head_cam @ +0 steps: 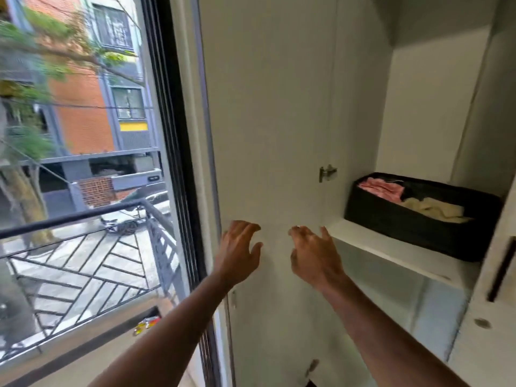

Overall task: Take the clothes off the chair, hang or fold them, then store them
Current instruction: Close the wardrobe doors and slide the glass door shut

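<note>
White wardrobe: tall painted cabinet (279,121), door swung open, white shelf (391,254) exposed.
Stored clothes: black woven fabric bin (418,222) on shelf, pink folded cloth (379,188) and cream folded cloth (435,210) inside.
Progress: some clothes look stored; chair not in view, remainder unknown.
Left hand (237,252): released, fingers spread, holding nothing, near door panel.
Right hand (312,252): released, fingers loosely bent, holding nothing.
Relation: bin right of and above right hand, apart, no contact.
</note>
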